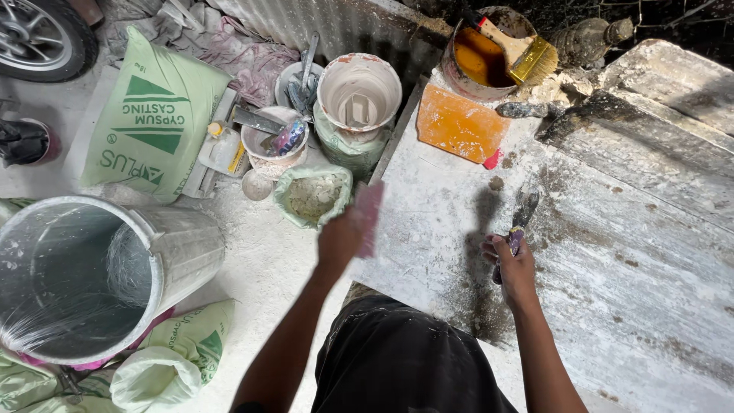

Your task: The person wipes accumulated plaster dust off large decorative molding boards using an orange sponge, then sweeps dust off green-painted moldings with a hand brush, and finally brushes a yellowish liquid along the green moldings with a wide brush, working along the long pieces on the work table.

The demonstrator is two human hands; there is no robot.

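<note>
Two bare hands at work over a plaster-dusted white counter (612, 291). Far left on the floor: big shiny metal bucket (84, 279) lying on its side, w/ a green printed plaster sack (153, 115) behind it. Next over, a white plastic bowl (274, 139) full of tools, a white plaster-coated tub (359, 92) and a small open green bag of white powder (312, 195). Left hand (340, 237) is raised at the counter's left edge, closed on a flat pale pink piece (369, 218); can't tell what it is, blurred. Right hand (516, 268) rests on the counter, clamped on the handle of a dark metal scraper (521, 218), blade pointing away, touching the surface. Beyond: orange flat pad (459, 122), brown-stained pot (482, 57) w/ a yellow-bristled brush (527, 53) across it.
</note>
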